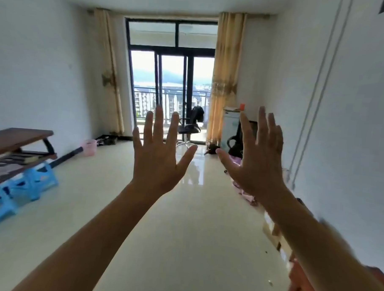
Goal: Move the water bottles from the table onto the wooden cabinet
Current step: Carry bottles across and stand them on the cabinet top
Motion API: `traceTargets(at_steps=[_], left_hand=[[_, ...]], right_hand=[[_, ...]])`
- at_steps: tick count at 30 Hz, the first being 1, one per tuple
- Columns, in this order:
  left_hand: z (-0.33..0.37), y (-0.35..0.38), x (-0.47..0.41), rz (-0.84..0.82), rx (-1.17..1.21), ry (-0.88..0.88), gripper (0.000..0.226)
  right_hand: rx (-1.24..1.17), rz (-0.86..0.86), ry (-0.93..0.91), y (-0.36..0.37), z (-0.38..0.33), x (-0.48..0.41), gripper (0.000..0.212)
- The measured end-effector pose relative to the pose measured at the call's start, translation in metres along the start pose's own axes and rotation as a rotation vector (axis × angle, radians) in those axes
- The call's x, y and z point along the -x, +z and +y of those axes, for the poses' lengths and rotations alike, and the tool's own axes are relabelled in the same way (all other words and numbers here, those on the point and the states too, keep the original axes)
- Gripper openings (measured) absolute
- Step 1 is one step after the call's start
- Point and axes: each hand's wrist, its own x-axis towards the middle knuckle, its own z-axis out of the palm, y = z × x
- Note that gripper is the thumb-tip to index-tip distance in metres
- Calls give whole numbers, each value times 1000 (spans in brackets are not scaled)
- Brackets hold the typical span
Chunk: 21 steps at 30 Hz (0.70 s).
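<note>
table [22, 135] at left, stools [19, 188] beneath it, chair [191, 123] before balcony door [171, 78]

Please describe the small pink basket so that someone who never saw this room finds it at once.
Start at the balcony door at the far end of the room, then go to the curtain on its left. On the floor left of that curtain's foot, near the left wall, stands the pink basket. It is pale pink; the pole beside it is dark.
</note>
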Motion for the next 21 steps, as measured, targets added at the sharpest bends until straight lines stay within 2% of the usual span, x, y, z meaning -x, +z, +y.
traceTargets(at_steps=[4,8,13,17,21], left_hand=[[-146,-35,8,76,-113,-131,82],[-265,-56,33,68,-195,-293,85],[-382,-45,52,27,-292,-457,84],[-470,-21,33,22,-413,-473,82],[-560,15,-27,32,-527,-480,81]], right_hand=[[-201,14,-130,77,-149,-38,94],[-337,-45,-213,155,-271,-62,92],[-482,-42,-342,245,-372,-94,90],[-566,-50,-350,327,-438,-139,94],[-646,-37,-367,417,-492,-196,94]])
